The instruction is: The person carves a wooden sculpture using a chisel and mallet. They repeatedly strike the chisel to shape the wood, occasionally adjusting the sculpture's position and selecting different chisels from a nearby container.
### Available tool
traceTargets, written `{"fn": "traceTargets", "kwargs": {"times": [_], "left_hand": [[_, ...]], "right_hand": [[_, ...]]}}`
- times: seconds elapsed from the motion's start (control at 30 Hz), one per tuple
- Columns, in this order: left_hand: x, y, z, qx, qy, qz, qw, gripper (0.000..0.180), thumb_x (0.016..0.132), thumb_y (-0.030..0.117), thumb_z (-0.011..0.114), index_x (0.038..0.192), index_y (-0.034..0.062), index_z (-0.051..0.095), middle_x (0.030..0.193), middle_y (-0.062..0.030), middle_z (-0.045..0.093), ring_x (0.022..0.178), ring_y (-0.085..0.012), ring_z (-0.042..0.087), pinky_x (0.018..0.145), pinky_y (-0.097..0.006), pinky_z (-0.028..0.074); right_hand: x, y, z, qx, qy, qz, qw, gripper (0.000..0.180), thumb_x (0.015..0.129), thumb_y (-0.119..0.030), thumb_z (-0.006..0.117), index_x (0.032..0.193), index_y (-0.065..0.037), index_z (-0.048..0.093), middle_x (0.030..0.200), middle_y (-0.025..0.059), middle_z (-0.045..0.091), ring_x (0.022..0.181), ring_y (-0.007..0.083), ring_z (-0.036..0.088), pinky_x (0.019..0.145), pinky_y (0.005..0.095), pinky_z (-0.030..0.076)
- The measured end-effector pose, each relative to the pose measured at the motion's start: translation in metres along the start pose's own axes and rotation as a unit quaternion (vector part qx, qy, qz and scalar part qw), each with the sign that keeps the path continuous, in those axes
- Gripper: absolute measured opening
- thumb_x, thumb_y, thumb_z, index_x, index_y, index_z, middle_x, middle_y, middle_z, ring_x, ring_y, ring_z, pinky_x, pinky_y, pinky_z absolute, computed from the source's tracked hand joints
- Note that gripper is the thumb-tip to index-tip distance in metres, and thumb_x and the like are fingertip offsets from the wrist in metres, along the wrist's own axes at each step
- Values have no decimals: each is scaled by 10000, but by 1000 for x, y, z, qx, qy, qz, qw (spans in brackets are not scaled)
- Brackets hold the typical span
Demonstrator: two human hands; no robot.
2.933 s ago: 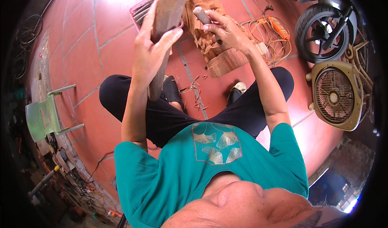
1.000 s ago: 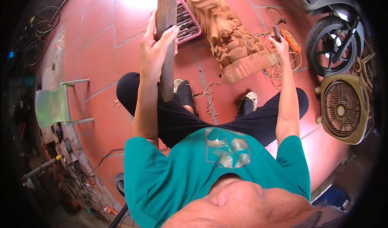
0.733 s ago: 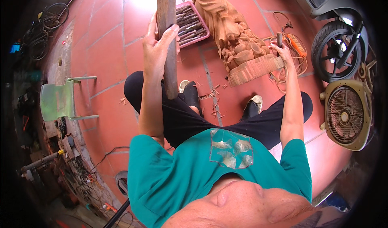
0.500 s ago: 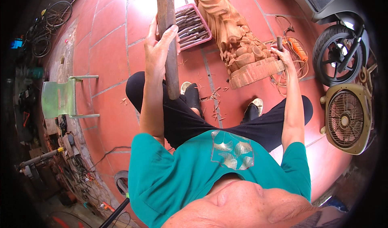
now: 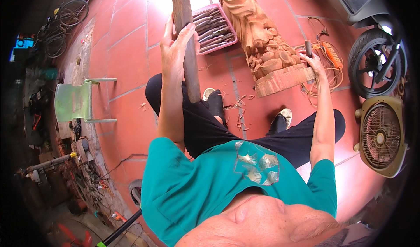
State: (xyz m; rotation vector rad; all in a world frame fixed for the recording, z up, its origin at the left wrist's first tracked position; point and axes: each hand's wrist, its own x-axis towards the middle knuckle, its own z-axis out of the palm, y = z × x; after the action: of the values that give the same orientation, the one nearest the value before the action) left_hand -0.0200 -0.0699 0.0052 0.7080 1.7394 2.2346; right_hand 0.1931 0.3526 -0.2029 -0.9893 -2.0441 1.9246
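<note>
My left hand (image 5: 175, 48) is closed around a long, thick wooden stick (image 5: 191, 74), held upright in the view with its lower end over my left thigh. My right hand (image 5: 316, 64) grips a short dark tool handle (image 5: 308, 49), probably a chisel's; its blade is hidden. That hand is at the right end of the base of a reddish-brown wood carving (image 5: 275, 56), which lies on the floor. The carving has draped folds along its length and rounded, clustered shapes near the flat base. Stick and carving are apart.
A pink tray (image 5: 236, 36) of several carving tools sits left of the carving. Wood chips (image 5: 240, 105) lie between my feet. At right are an orange power strip (image 5: 333, 56) with coiled cable, a motorbike wheel (image 5: 377, 63) and a box fan (image 5: 381, 136). A green chair (image 5: 72, 101) stands left.
The whole view has shifted slightly, so the scene appears farther right. Both hands keep their holds, and the carving stays in place.
</note>
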Motion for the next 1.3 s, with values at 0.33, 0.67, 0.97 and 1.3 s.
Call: {"fn": "traceTargets", "kwargs": {"times": [0.33,0.67,0.97,1.3], "left_hand": [[-20,76,-79,-7,139,131,981,468,974,121,643,1402,26,482,774,-83,623,599,-136,599,503,-257,488],[-119,-83,-200,165,260,-91,947,825,851,169,792,1548,5,382,973,-71,700,756,-125,653,638,-270,546],[-209,-297,-172,317,186,-296,882,950,731,410,779,1515,11,424,1235,-259,686,1147,-366,668,971,-453,517],[-222,-325,-215,439,114,-372,810,640,820,346,713,1343,14,551,1133,-221,705,1053,-385,666,918,-495,508]], "right_hand": [[18,7,-6,-52,-34,-38,997,229,920,-231,772,1096,-87,741,770,-95,569,628,9,467,550,194,332],[31,14,-43,-139,-9,-37,990,281,958,-177,745,1220,-91,694,844,-79,589,677,23,486,603,191,373],[20,8,-51,-229,23,-80,970,268,957,-192,737,1206,-94,720,836,-96,565,677,18,436,608,194,310],[24,5,-27,-126,12,-31,991,282,937,-130,740,1213,-86,697,925,-38,689,738,38,630,591,187,453]]}}
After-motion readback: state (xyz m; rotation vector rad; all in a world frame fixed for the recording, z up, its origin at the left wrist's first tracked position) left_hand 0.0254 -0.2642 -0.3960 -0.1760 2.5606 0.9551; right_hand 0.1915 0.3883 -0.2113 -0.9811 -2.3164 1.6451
